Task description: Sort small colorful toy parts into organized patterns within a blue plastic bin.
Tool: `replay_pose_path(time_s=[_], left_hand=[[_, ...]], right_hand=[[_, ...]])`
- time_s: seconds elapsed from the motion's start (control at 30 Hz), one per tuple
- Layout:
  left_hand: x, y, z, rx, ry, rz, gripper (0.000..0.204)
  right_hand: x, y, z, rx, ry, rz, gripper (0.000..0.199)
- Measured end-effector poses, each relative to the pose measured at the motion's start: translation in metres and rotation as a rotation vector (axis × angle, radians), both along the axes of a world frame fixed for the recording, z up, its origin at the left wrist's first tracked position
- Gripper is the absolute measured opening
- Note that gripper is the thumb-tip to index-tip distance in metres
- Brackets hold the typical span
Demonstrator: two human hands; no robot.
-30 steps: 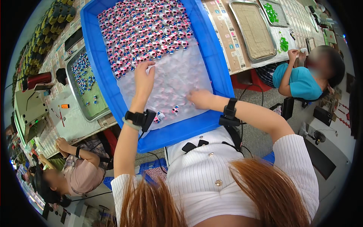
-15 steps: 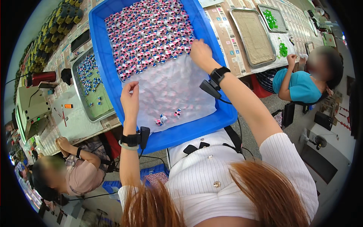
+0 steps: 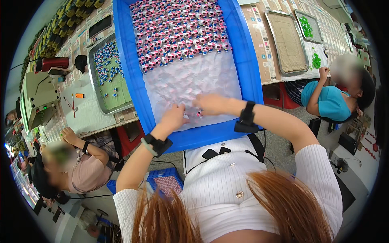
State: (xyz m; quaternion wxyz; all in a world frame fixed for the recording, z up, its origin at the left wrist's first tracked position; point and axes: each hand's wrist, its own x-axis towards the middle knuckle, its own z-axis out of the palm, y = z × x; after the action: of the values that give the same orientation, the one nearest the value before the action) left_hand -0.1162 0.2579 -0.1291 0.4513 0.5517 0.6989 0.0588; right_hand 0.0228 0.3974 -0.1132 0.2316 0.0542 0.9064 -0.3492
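Note:
A deep blue plastic crate [image 3: 253, 77] stands in front of me, lined with a thin white sheet [image 3: 194, 79]. Tight rows of small pink, white and blue figurines [image 3: 178, 32] fill its far part. At the near end of the sheet, my left hand [image 3: 172, 118] is closed, its fingertips around a small figurine [image 3: 186, 116] that mostly hides behind them. Just right of it, my right hand [image 3: 212, 104] is smeared by motion above another loose figurine [image 3: 199, 114]. Whether its fingers grip anything does not show.
Left of the crate, a metal tray [image 3: 106, 108] holds scattered blue-and-white pieces. Metal trays with brown lining [image 3: 287, 44] and green pieces [image 3: 306, 26] lie to the right. Co-workers sit at left [image 3: 89, 172] and right [image 3: 324, 95]. A smaller blue crate [image 3: 165, 180] is below.
Both hands have moved from the edges of the figurine rows to the loose figurines at the crate's near end. The whole view has shifted slightly.

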Motion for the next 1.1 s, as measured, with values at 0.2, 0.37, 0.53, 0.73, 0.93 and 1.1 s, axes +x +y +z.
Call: replay_pose_path(time_s=[0.2, 0.37, 0.53, 0.73, 0.93, 1.1], left_hand=[[0.020, 0.010, -0.015, 0.013, 0.293, -0.261, 0.036], [-0.009, 0.010, -0.020, -0.005, -0.107, 0.246, 0.030], [-0.055, 0.038, -0.008, 0.367, 0.014, 0.405, 0.028], [-0.088, 0.076, -0.020, 0.243, 0.556, 0.352, 0.020], [-0.085, 0.067, 0.011, 0.121, 0.652, 0.393, 0.017], [-0.089, 0.004, 0.060, 0.559, 0.106, 0.914, 0.015]], right_hand=[[-0.008, -0.029, -0.046, 0.056, -0.127, 0.207, 0.027], [-0.006, -0.002, -0.032, -0.098, -0.002, -0.122, 0.025], [-0.050, 0.032, -0.043, -0.791, 0.014, -0.941, 0.030], [-0.139, 0.016, -0.056, -0.275, 0.173, -0.899, 0.030], [-0.136, -0.005, -0.051, -0.029, 0.332, -0.798, 0.027], [-0.052, 0.012, -0.028, -0.209, 0.165, -0.409, 0.020]])
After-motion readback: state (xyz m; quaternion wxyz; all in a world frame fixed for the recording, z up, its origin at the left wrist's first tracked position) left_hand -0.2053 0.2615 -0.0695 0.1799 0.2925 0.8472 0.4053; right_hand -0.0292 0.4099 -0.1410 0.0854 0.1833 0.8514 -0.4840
